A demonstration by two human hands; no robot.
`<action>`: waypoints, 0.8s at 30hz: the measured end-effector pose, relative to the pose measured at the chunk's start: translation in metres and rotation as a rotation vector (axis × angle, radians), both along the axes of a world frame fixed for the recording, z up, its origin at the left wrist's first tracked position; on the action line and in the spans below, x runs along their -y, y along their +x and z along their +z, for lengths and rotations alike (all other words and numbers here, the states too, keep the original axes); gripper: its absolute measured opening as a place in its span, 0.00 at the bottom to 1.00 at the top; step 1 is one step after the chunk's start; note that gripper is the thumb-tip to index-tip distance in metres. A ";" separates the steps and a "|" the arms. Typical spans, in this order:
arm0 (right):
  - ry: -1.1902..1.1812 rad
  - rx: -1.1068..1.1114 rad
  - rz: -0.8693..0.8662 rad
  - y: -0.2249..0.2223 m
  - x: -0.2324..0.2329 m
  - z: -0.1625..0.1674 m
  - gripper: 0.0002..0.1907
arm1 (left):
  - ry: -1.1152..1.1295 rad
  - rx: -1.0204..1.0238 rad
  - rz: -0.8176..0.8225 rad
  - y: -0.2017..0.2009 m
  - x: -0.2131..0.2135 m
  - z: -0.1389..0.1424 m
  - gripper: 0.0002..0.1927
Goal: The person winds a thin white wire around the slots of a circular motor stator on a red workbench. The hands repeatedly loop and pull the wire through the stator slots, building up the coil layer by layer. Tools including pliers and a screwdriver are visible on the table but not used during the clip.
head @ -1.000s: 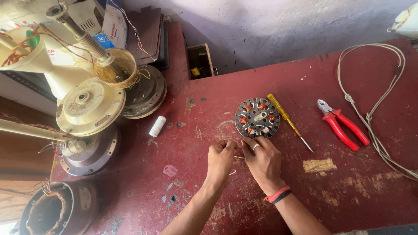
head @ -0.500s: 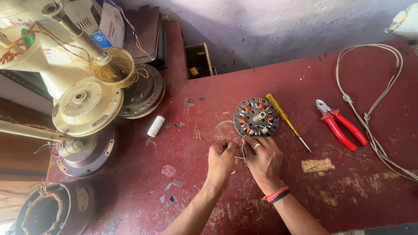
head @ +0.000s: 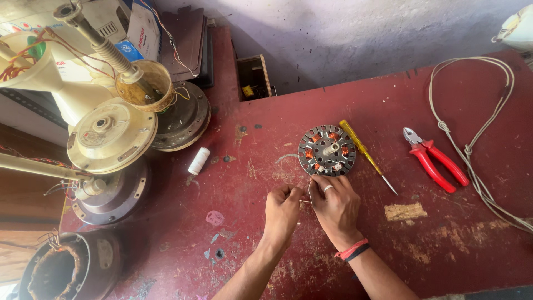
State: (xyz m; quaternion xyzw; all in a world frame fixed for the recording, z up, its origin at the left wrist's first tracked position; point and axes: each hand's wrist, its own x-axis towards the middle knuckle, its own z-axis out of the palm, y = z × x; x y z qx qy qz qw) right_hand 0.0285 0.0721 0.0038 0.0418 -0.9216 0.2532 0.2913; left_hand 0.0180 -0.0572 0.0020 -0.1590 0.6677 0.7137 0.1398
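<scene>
The right hand (head: 335, 206) and left hand (head: 281, 210) sit close together on the red workbench (head: 266, 183), each with fingers drawn in; between them they pinch a thin pale wire lead (head: 307, 195) that runs up toward the fan stator (head: 327, 150). The stator lies flat just beyond the right fingertips, copper coils visible in its slots. The step in hand appears to be dressing or joining a winding lead; the next move calls for a steady pinch and slack kept in the lead. A yellow-handled screwdriver (head: 366, 155) lies just beside the stator, red-handled pliers (head: 433, 158) farther right, near a looped pale cable (head: 477, 139). A small wooden box (head: 251, 75) at the back edge holds small parts, one yellow; the rest cannot be told. A white spool (head: 199, 160) lies left, near stacked fan motor housings (head: 111, 139).
</scene>
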 end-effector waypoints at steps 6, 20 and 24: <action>0.063 -0.010 0.002 0.000 -0.001 -0.004 0.11 | 0.007 0.020 -0.004 0.002 0.001 -0.005 0.15; 0.024 -0.018 -0.050 0.000 -0.002 -0.006 0.12 | -0.044 0.111 -0.042 -0.007 0.000 -0.013 0.14; -0.026 -0.007 -0.089 0.001 -0.003 -0.005 0.13 | -0.086 0.050 -0.060 -0.010 -0.001 -0.011 0.14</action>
